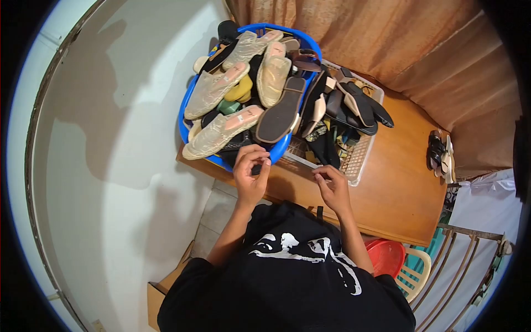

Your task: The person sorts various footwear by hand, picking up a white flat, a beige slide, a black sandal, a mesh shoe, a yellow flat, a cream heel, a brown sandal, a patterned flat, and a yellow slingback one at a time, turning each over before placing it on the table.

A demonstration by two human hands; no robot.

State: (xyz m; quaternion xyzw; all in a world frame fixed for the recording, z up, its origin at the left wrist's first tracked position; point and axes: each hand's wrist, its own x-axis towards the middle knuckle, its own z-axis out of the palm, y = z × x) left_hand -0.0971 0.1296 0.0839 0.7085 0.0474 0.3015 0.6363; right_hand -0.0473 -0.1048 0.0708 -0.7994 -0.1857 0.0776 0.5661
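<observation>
Fingers [250, 150] loosely curled, unclenched, the left hand [251, 176] is beside the oval blue plastic basket [281, 148]; the right hand [335, 190], likewise, nears the white lattice plastic basket [359, 157].

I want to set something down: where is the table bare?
Widest: the wooden table between the white basket and the black shoe at its right end. A smaller patch shows between the left hand and right hand, before that basket. Crowded: the blue basket, heaped with shoes, and the white one.

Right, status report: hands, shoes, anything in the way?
Left hand near blue plastic basket, right hand near white perforated plastic basket, both seemingly empty. Cream slip-on shoes piled in blue basket. No blockage evident.
</observation>
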